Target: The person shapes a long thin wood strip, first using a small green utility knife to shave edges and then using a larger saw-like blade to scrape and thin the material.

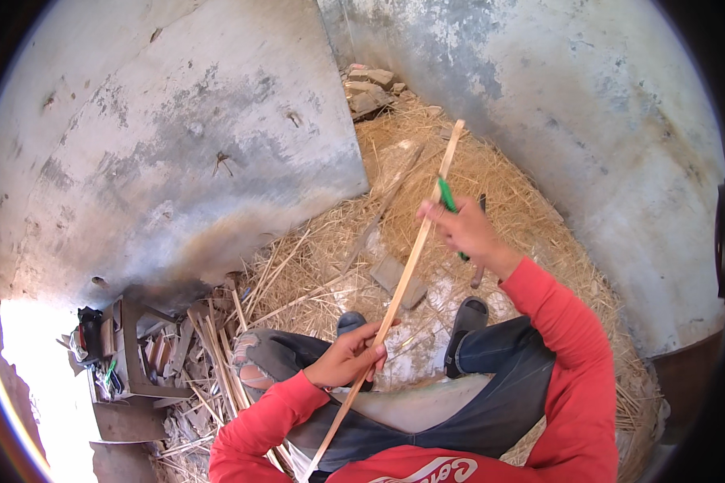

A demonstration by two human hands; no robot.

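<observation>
The long, narrow, pale wooden strip (409, 274) already looks thin and fairly straight; some trimming seems left, though how much cannot be told. The left hand (346, 356) grips it above the straw-strewn floor (532, 221); the right hand (469, 233) is closed around a slim green-handled tool (446, 195). Its long axis slants from the lap toward the floor's far corner, leaning right.

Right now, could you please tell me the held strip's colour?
The held strip is pale tan, best seen in the head view.
</observation>
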